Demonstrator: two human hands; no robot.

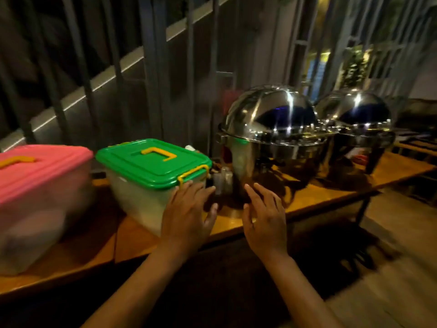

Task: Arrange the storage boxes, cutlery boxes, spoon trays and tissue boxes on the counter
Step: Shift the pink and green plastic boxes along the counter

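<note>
Leftmost on the wooden table (pixel 236 223) sits a pink-lidded storage box (pixel 35 197), blurred, with a green-lidded storage box (pixel 151 176) just beside it — yellow handle and clasps on its lid. Against that green box's right end lies the left hand (pixel 186 214), fingers spread, gripping nothing. Nearby the right hand (pixel 264 216) hovers over the table edge, fingers apart and empty. Beyond them stand two domed steel chafing dishes (pixel 272 138) — side by side.

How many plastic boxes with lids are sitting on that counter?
2: a pink-lidded box at far left, and a green-lidded box beside it. More may sit outside the view.
</note>
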